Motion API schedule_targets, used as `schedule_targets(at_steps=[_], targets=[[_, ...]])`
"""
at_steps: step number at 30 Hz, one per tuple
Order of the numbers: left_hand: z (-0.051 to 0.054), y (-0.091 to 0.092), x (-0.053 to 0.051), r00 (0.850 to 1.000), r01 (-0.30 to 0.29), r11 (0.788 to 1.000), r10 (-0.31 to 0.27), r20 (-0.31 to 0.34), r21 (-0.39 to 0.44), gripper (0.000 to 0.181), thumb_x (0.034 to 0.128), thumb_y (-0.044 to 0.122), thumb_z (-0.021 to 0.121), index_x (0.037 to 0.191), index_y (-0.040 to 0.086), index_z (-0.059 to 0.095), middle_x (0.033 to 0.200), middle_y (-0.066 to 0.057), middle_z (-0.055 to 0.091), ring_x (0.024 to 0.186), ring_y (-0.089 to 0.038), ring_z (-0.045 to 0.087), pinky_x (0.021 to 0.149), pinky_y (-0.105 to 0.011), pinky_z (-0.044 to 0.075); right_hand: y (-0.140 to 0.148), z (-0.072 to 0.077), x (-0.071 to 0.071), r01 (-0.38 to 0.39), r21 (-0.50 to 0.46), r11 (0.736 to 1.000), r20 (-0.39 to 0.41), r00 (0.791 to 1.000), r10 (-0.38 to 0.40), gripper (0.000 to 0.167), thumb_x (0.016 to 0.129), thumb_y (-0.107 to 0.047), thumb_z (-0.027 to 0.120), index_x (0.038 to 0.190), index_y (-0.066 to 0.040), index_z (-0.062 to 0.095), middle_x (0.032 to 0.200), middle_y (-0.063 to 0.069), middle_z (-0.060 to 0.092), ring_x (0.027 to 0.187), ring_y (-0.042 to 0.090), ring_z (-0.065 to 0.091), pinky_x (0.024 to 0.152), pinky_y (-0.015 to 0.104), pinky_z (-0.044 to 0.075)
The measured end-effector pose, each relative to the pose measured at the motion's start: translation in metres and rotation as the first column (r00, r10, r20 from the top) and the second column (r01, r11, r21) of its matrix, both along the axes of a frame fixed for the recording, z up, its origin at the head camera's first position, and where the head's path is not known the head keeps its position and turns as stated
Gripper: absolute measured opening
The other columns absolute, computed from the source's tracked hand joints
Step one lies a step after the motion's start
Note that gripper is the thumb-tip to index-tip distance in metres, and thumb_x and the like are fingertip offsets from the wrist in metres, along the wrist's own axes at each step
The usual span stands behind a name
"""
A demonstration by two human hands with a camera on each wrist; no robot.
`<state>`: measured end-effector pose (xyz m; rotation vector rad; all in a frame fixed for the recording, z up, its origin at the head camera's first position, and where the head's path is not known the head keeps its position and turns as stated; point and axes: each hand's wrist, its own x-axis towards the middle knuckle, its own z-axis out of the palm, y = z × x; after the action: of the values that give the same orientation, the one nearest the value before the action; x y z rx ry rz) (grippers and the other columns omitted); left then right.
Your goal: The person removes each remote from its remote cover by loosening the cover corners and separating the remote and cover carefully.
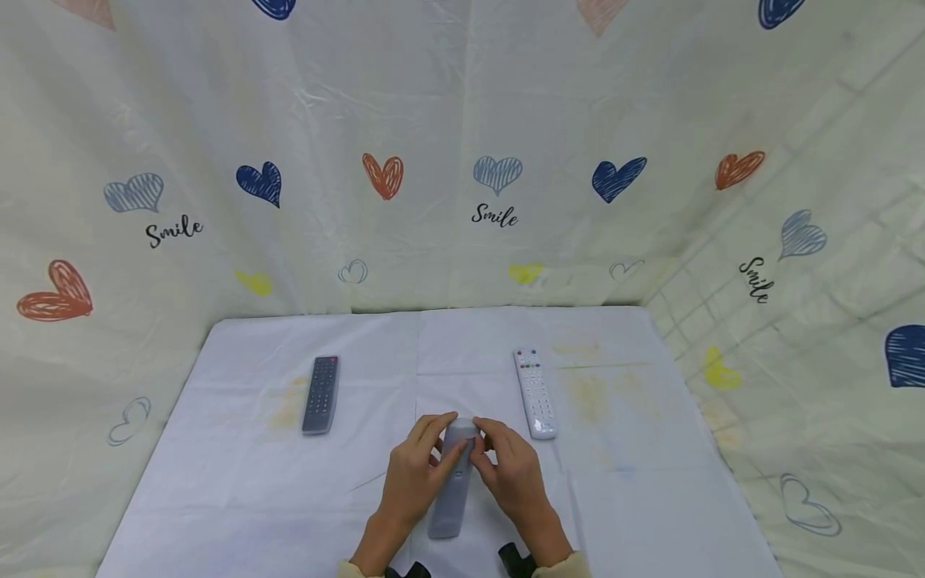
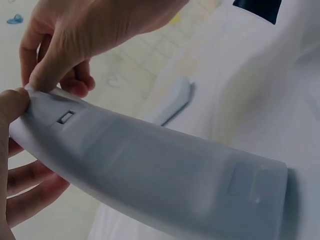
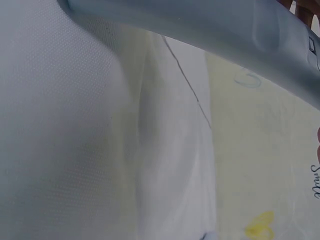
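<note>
A person's left hand (image 1: 414,474) and right hand (image 1: 511,474) meet at the far end of a grey remote (image 1: 452,506), which is at the middle of the near part of the white-covered tabletop (image 1: 650,498); the remote shows its plain back upward, and its near end points toward the person; the fingers of both hands are bent around its far end, the left hand's thumb on the upper face with other fingers beneath, the right hand's thumb pressing the opposite edge; a small rectangular slot (image 2: 65,117) shows on the back near the thumbs; whether the near end touches the cloth is hard to tell.

A dark grey remote (image 1: 320,395) lies apart to the left, buttons up; a white remote (image 1: 535,393) lies to the right, just beyond the right hand, also buttons up; behind the tabletop hangs a pale curtain (image 1: 433,88) printed with hearts and the word "Smile"; pale sleeves (image 1: 566,567) show at the wrists.
</note>
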<state>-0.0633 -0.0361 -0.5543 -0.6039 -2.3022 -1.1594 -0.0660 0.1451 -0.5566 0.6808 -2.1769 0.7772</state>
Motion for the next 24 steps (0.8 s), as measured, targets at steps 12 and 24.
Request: schedule_targets(at_steps=[12,24], targets=[[0.002,0.005,-0.001,0.998,-0.018,1.000,0.017,-0.058,-0.007,0.036,0.0916,0.018,0.081,0.125,0.011,0.068,0.113,0.001,0.066,0.075,-0.004,0.060,0.063,-0.011,0.052,-0.003,-0.001,-0.002,0.046,-0.022,0.999,-0.007,0.999,-0.046,0.023,0.104,-0.013,0.053,0.112,0.001,0.070,0.080,0.003,0.067,0.061,0.006,0.056,0.055,0.012,0.047],[0.002,0.005,-0.001,0.997,0.015,1.000,-0.015,-0.074,0.002,0.036,0.0910,0.013,0.080,0.124,0.009,0.066,0.113,0.000,0.065,0.076,-0.006,0.060,0.064,-0.011,0.051,-0.001,0.009,-0.002,0.054,-0.226,0.973,0.234,0.972,0.000,0.026,0.087,0.012,0.072,0.104,-0.007,0.074,0.075,-0.002,0.065,0.058,-0.001,0.044,0.051,0.008,0.038]])
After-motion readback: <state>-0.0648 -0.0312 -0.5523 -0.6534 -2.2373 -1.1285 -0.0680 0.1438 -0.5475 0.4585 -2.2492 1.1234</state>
